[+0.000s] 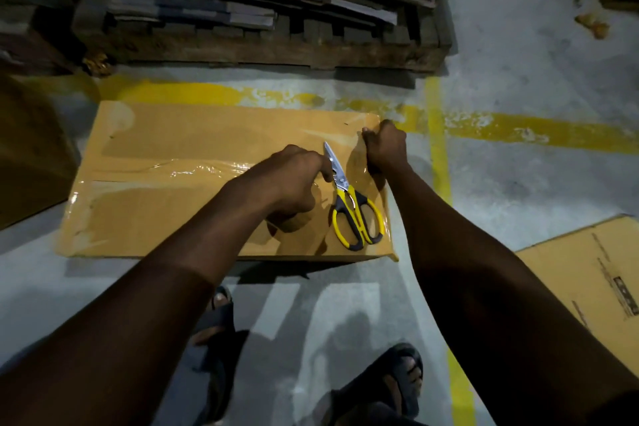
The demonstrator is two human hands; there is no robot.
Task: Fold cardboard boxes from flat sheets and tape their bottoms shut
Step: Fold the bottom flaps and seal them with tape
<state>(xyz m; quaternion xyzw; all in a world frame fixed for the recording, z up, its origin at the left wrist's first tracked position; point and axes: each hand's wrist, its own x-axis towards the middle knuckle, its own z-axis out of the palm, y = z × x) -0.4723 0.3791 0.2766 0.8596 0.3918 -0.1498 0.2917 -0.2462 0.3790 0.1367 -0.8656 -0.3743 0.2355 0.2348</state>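
The box [166, 211] lies bottom-up on the floor just in front of the person, its long axis running left to right across the view. Beyond it stands a pallet [262, 52] stacked with flat cardboard, and another flat sheet [587, 273] lies to the right. A strip of clear tape [193, 168] follows the box's long seam, with more over both ends.

Both hands are over the right half of the box. The left hand [294, 180] is curled, and what it holds underneath is hidden. The right hand [385, 145] is a fist at the far right corner, and I cannot tell whether it pinches tape or only presses.

The scissors [349, 197] lie closed on the box between the hands. Their long axis crosses the seam, with the blades pointing away and slightly left and the yellow handles towards the person. The left hand is nearer, its forefinger just beside the blades.
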